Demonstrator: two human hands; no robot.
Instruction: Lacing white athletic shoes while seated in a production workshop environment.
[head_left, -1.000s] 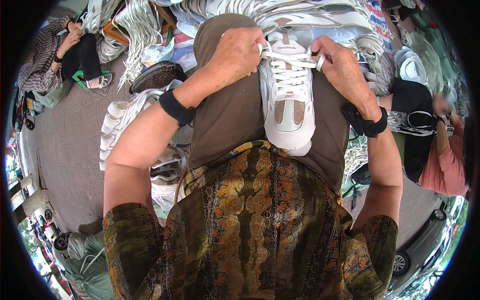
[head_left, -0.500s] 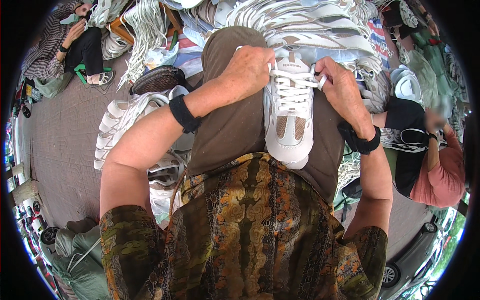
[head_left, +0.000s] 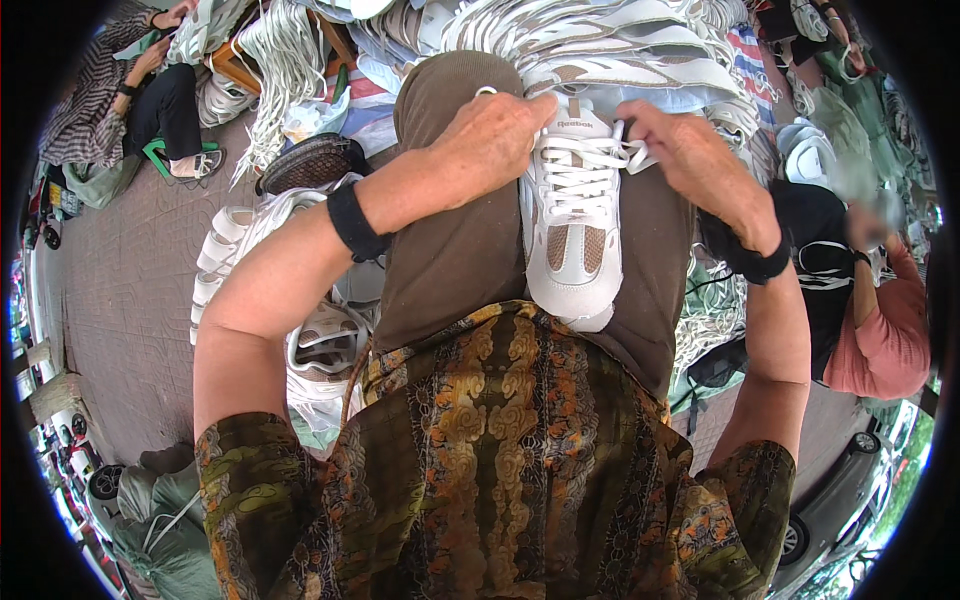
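Observation:
A white, grey and tan sneaker (head_left: pixel 575 285) lies on my lap, its toe toward me and its tongue at the far end. White shoelace (head_left: pixel 580 188) crosses its front in several rows. My left hand (head_left: pixel 492 142) is closed at the sneaker's upper left edge. A bit of lace (head_left: pixel 485 91) loops out behind its knuckles, and its fingertips are partly hidden. Right of the tongue, my right hand (head_left: pixel 690 160) has its fingers curled at a short loop of the lace. Those fingers are slightly blurred.
Many white and brown shoe parts (head_left: pixel 620 55) are heaped beyond my knees. White straps (head_left: pixel 285 60) hang over a wooden stool (head_left: pixel 235 72). A dark mesh basket (head_left: pixel 312 162) and more white shoes (head_left: pixel 325 335) stand on the left. Co-workers sit at far left (head_left: pixel 95 105) and right (head_left: pixel 885 345).
My right hand has shifted slightly right, and its arm has swung outward. The lace beside the tongue now hangs in a small loop. My left hand and the sneaker have moved slightly left.

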